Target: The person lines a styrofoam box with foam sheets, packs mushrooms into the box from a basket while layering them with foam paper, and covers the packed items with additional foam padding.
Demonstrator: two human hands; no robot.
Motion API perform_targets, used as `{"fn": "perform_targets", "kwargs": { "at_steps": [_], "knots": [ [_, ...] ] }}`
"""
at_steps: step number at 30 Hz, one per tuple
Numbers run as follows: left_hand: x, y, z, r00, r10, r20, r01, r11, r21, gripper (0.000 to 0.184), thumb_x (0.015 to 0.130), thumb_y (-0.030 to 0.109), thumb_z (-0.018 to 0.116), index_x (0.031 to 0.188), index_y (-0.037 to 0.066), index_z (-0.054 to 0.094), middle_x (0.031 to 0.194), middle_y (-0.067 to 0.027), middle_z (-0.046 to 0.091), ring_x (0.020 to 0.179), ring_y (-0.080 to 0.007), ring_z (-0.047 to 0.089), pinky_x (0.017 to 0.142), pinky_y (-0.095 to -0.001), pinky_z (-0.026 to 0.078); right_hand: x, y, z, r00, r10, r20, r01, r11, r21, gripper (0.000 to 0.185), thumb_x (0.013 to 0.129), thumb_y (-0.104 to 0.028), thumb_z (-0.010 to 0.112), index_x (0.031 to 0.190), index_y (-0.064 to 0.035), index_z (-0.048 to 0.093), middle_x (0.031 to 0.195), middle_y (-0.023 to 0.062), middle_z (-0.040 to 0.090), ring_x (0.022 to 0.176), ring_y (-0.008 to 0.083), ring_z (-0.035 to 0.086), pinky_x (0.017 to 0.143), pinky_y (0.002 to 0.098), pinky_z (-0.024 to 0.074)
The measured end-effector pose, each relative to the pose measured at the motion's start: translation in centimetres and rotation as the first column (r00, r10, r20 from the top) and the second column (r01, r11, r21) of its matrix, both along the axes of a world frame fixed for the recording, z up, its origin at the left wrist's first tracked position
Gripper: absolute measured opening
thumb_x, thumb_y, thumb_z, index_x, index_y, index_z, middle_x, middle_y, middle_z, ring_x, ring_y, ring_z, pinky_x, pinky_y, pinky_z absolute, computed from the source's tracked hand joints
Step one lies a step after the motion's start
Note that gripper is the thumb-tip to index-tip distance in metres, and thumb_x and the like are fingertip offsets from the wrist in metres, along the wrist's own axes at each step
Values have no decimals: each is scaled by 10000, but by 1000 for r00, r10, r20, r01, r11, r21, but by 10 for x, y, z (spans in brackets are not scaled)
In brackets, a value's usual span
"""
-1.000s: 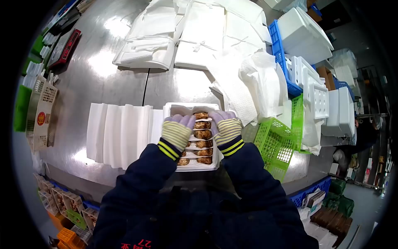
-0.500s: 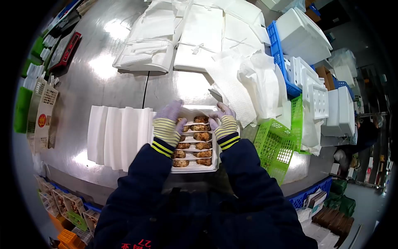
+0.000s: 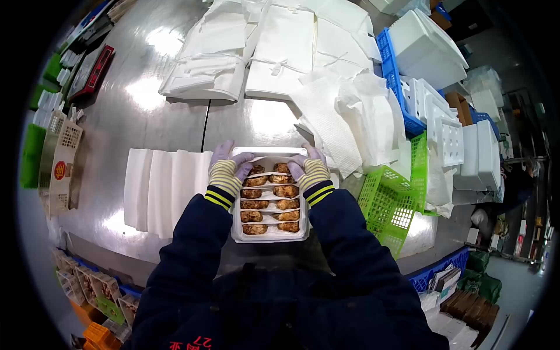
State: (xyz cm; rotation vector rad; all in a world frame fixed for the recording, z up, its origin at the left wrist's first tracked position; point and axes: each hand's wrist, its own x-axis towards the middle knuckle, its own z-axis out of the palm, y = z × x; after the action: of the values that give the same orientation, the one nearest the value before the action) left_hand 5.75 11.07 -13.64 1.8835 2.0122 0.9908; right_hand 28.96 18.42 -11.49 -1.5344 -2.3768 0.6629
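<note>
A white foam box [image 3: 236, 226] lies in front of me, holding two columns of mottled brown mushrooms [image 3: 254, 205]. Folded white paper strips [image 3: 270, 219] separate their rows. My left hand [image 3: 228, 163], in a pale purple glove with a striped cuff, grips the far left side of the box, thumb over the rim. On the far right side my right hand [image 3: 309, 164], gloved alike, holds the box the same way. The outer fingers of both hands are partly hidden behind the box walls.
Folded white sheets [image 3: 166, 189] lie to the left, and stacked white packs [image 3: 280, 49] at the back. Crumpled white paper [image 3: 373, 116] and a green basket [image 3: 388, 204] stand right. A red scale [image 3: 90, 73] and a cream basket [image 3: 61, 157] are far left.
My left hand has moved left, off the mushrooms and onto the box's left side. My right hand has closed around the right rim. The box's left and far rims now show more fully.
</note>
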Motion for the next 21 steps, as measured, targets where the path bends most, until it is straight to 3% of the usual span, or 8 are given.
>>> {"fn": "perform_targets", "kwargs": {
  "at_steps": [3,4,7,11,16,19,20,21],
  "knots": [
    [-2,9,18,995,-28,-97,-9,931,-365,273,809,376,646,955,155,708,1179,-136,532,1114,-321,476,968,-405,381,-9,-2,5,994,-109,-7,108,992,-62,371,826,-365,591,1046,-79,677,1332,121,460,1219,321,410,1031,423,331],
    [0,7,17,995,30,-97,-63,930,-363,343,827,428,610,973,132,702,1179,-98,538,1103,-291,486,960,-409,385,-12,-3,6,988,-157,-1,157,984,-81,381,824,-374,592,1043,-75,677,1331,116,462,1217,318,414,1026,433,332],
    [14,24,60,984,68,-167,-159,766,-622,332,824,390,613,974,105,695,1200,-134,569,1080,-341,537,948,-401,396,-23,-3,16,973,-221,69,227,968,-108,394,813,-392,596,1039,-81,680,1333,106,466,1215,309,419,1013,450,336],
    [26,26,65,897,-19,-443,-253,798,-547,351,811,408,603,1005,128,688,1104,-105,602,1024,-299,570,954,-428,368,-27,-1,17,954,-206,216,228,970,-83,414,762,-398,627,1050,-104,676,1324,80,475,1205,282,426,995,446,347],
    [31,20,67,875,6,-484,-248,864,-439,346,756,406,668,952,121,662,1080,-78,568,1099,-257,488,997,-473,281,-29,6,20,946,-167,277,216,964,-157,425,720,-385,655,1045,-112,669,1187,82,528,1086,259,480,897,404,428],
    [30,0,49,911,153,-383,-85,978,189,306,727,239,669,997,99,633,1137,-89,565,1086,-296,513,901,-482,397,-32,2,29,958,-246,146,264,957,-119,389,728,-251,713,989,24,629,979,137,603,970,264,559,877,355,452],
    [34,-3,47,904,72,-421,12,981,193,287,730,163,629,1011,106,619,1071,-85,593,1007,-284,558,852,-433,442,-30,8,19,949,-210,237,264,937,-227,427,731,-357,660,1073,-103,651,1148,62,540,1050,253,490,890,379,428],
    [41,-5,39,904,-58,-423,113,988,105,251,765,147,582,1011,112,616,1007,-71,613,990,-250,571,861,-418,439,-27,11,-7,952,-278,125,303,908,-289,424,725,-350,668,1069,-102,652,1131,72,549,1046,253,494,887,383,428]
  ]
}}
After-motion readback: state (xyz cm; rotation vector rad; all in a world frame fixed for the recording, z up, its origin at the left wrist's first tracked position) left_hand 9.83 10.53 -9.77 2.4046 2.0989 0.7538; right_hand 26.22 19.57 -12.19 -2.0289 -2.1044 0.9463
